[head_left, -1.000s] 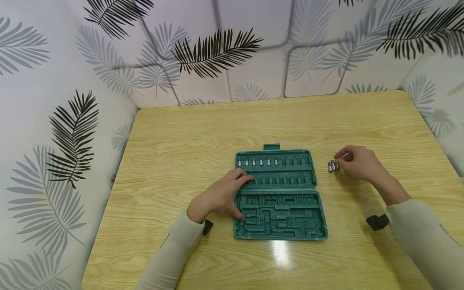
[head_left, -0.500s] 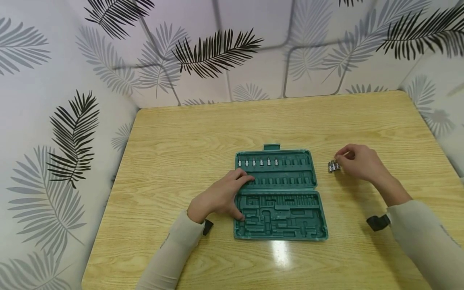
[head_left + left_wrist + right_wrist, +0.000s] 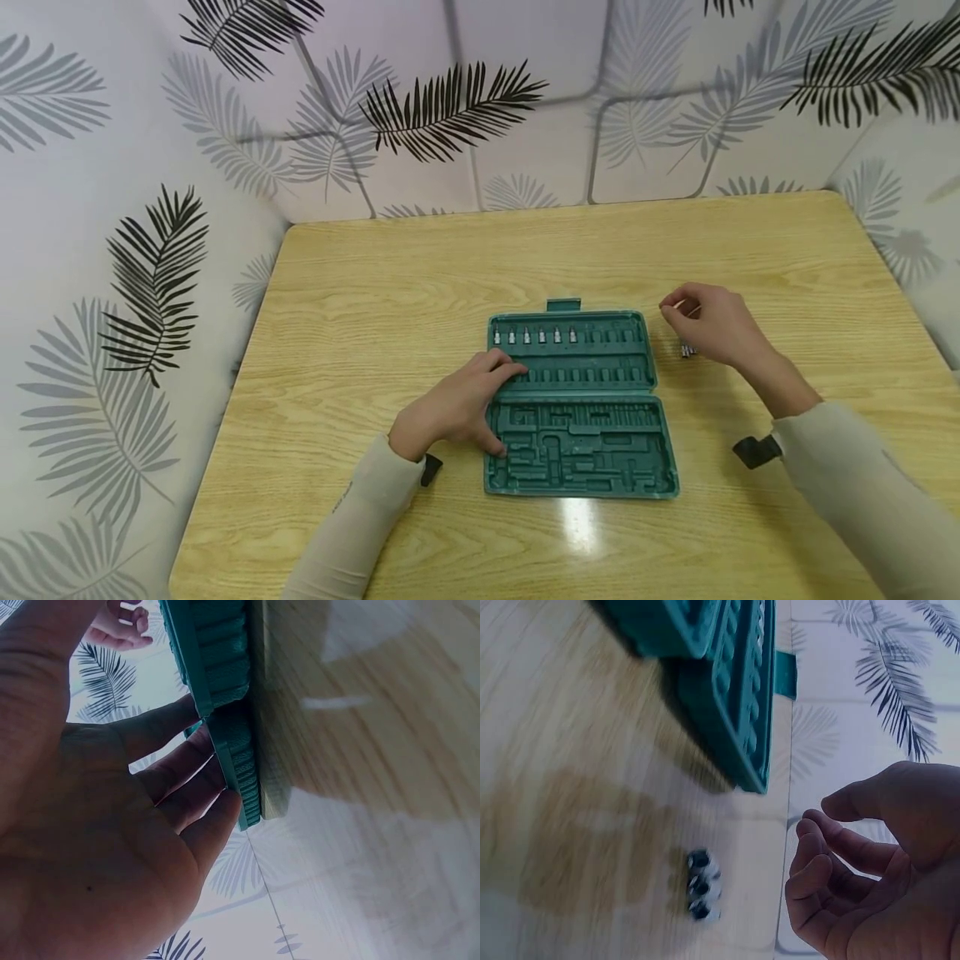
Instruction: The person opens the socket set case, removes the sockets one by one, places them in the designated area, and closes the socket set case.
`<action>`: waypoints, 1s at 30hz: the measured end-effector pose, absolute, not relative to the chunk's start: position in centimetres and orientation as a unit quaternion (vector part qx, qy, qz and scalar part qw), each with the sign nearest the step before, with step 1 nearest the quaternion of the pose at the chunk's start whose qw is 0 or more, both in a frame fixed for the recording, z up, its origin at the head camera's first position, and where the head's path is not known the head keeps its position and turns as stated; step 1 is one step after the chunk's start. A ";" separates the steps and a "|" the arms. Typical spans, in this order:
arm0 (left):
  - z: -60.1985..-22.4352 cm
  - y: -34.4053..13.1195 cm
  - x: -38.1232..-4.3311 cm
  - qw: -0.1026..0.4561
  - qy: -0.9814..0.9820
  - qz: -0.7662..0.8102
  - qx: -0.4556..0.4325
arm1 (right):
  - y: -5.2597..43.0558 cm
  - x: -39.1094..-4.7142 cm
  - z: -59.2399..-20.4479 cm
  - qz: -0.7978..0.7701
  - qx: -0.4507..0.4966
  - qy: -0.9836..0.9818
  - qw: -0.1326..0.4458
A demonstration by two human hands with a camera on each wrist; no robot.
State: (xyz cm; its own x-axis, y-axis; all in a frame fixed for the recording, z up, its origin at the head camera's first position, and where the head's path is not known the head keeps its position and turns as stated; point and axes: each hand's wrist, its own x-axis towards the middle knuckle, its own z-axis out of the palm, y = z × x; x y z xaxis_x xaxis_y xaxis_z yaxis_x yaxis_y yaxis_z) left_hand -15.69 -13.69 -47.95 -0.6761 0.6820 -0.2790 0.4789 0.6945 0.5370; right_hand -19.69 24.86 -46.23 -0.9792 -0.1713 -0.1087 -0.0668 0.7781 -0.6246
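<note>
Table (image 3: 375,283), bits (image 3: 542,337) in green case (image 3: 581,447)

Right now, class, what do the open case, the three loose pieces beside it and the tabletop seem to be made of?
Case: probably green plastic, lightly glossy, its contours seemingly moulded in.
Loose pieces: likely silvery, shiny metal, given their bright highlights.
Tabletop: wood or wood-look laminate, glossy; grain and a bright reflection show, but not which.

the case (image 3: 588,359) looks plastic, sockets (image 3: 704,887) shiny metal, table (image 3: 375,292) glossy wood.
</note>
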 end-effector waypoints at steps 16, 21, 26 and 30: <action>-49.4 -14.3 -16.2 0.233 0.887 0.218 0.334 | 17.9 -21.2 -46.4 -0.313 -0.117 0.936 0.115; -49.5 -14.2 -16.3 0.236 0.888 0.216 0.331 | 16.5 -21.4 -46.8 -0.291 -0.139 0.938 0.126; -50.5 -14.5 -16.7 0.224 0.884 0.223 0.344 | 15.3 -21.6 -46.9 -0.280 -0.150 0.939 0.131; -49.7 -14.4 -16.5 0.234 0.882 0.229 0.338 | 14.8 -21.8 -47.0 -0.280 -0.156 0.938 0.133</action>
State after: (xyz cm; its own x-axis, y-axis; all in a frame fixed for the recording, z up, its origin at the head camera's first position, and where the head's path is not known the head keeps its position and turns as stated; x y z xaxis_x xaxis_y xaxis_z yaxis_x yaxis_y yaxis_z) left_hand -16.54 -14.40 -49.69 -0.6623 0.7033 -0.2583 0.4887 0.6668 0.5626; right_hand -21.76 14.75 -47.02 -0.9156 -0.3678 -0.1628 -0.2185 0.7946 -0.5664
